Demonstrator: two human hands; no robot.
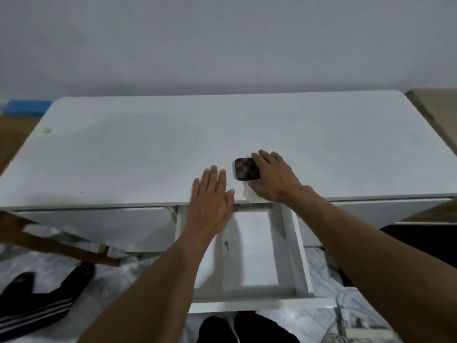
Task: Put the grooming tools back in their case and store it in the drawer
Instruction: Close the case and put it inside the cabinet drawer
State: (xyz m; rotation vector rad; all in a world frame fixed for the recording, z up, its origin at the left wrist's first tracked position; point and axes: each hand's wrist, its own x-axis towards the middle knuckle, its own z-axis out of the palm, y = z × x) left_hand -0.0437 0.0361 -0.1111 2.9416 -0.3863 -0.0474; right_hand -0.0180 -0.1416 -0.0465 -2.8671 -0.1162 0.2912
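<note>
A small brown checkered case [244, 168], closed, lies on the white desk [123, 149] near its front edge. My right hand [274, 179] rests over the case's right side with fingers curled around it. My left hand [212, 196] lies flat and open on the desk edge just left of the case, holding nothing. Below both hands the middle drawer [300, 256] stands pulled out, white inside; only a small dark mark shows on its bottom. No loose grooming tools are visible.
Shut drawer fronts flank the open one. A wooden chair part [57, 241] and a black striped garment [37, 303] lie at lower left on the marble floor. A blue block [24, 107] sits far left by the wall. A clear object [351, 320] is at lower right.
</note>
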